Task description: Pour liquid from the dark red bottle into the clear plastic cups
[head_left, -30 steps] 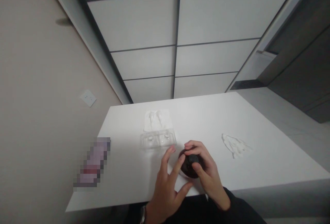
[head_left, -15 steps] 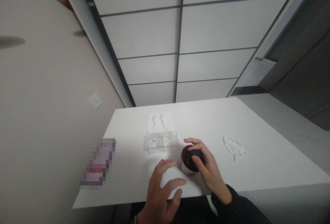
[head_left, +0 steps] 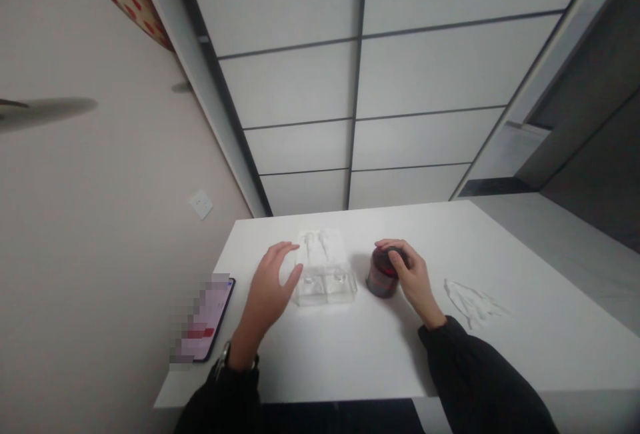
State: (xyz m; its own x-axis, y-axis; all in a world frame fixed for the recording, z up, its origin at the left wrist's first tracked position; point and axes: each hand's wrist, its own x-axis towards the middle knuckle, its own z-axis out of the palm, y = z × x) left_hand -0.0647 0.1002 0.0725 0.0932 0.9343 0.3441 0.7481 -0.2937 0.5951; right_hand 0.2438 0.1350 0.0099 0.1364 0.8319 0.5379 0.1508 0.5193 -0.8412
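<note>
Container, dark red and round, stands on a white table, right hand clasped over its top; probably rigid, smooth and weighty, best held around its sides. Left hand, fingers apart, is near a clear tray.

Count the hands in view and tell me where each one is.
2. The left hand is open, beside the clear tray; the right hand is around the top of the dark jar. No others show.
</note>
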